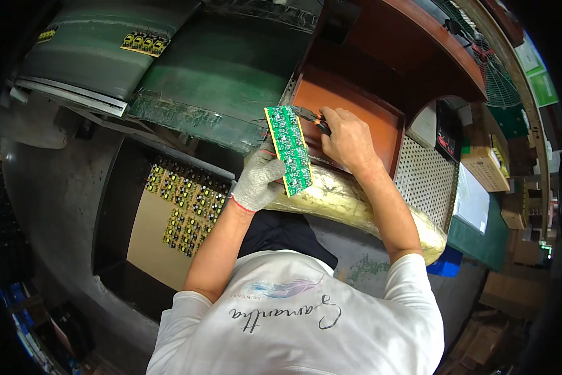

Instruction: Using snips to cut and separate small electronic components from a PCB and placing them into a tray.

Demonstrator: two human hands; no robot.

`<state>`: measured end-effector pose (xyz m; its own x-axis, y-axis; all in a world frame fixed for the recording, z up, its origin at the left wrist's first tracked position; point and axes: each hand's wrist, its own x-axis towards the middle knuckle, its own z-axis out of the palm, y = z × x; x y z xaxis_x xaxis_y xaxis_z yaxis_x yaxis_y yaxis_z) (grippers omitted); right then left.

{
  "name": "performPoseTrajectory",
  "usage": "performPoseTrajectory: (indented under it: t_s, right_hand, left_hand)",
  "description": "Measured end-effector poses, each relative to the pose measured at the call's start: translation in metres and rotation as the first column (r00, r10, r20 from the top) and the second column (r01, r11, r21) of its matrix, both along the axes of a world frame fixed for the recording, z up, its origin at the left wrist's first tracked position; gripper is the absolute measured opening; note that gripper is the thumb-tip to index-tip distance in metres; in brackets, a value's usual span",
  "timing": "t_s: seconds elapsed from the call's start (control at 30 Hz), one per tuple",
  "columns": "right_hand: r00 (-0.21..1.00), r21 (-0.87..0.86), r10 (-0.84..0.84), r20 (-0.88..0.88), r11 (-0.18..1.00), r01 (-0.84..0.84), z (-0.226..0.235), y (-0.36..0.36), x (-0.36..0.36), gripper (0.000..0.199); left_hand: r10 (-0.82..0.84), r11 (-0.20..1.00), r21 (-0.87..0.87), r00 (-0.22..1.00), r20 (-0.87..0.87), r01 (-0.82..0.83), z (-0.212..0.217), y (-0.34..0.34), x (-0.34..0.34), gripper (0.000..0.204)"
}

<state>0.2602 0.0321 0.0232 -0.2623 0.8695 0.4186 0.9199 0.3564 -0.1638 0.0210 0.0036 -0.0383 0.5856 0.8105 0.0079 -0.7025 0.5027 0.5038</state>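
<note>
A green circuit board (288, 150) with yellow edges is held up in front of me, its solder side showing. My left hand (259, 180), in a pale knit glove with a red cuff, grips its lower left edge. Bare and closed, my right hand (349, 139) holds a pair of cutting pliers (315, 119) with black and orange handles. The plier jaws are at the board's top right corner; whether they touch it I cannot tell. My right fingers partly hide the handles.
A dark box (115, 206) at lower left holds several boards (190, 203) on cardboard. Boards (144, 42) also lie on the green conveyor (231, 62). Ahead right stands a reddish-brown tray (349, 100). A yellow wrapped roll (349, 200) lies along the bench edge, beside a perforated metal plate (427, 175).
</note>
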Motion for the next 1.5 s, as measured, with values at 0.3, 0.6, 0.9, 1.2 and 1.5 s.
performPoseTrajectory:
  t_s: [0.3,0.6,0.9,1.2,1.5]
  right_hand:
    - [0.977,0.014,0.05,-0.207,0.999,-0.048,-0.047,0.013,0.001,0.035]
    - [0.96,-0.042,-0.069,-0.27,0.997,0.06,-0.065,0.019,0.02,0.021]
    - [0.978,-0.087,-0.103,-0.183,0.992,0.089,-0.066,0.025,0.004,0.021]
    - [0.986,-0.136,-0.151,-0.076,0.981,0.139,-0.067,0.024,0.003,0.023]
    - [0.987,-0.114,-0.156,-0.048,0.982,0.15,-0.068,0.023,0.003,0.019]
  left_hand:
    - [-0.014,1.0,0.02,0.997,0.081,0.013,0.0,-0.002,-0.03,0.064]
    - [0.529,0.845,0.058,0.813,-0.245,-0.532,-0.016,-0.049,-0.26,0.076]
    - [0.203,0.916,0.337,-0.471,-0.858,-0.219,-0.163,-0.117,-0.42,0.083]
    - [0.161,0.986,0.084,-0.695,-0.701,0.143,-0.211,-0.084,-0.419,0.081]
    - [0.144,0.984,0.049,-0.596,-0.79,0.173,-0.215,-0.068,-0.412,0.08]
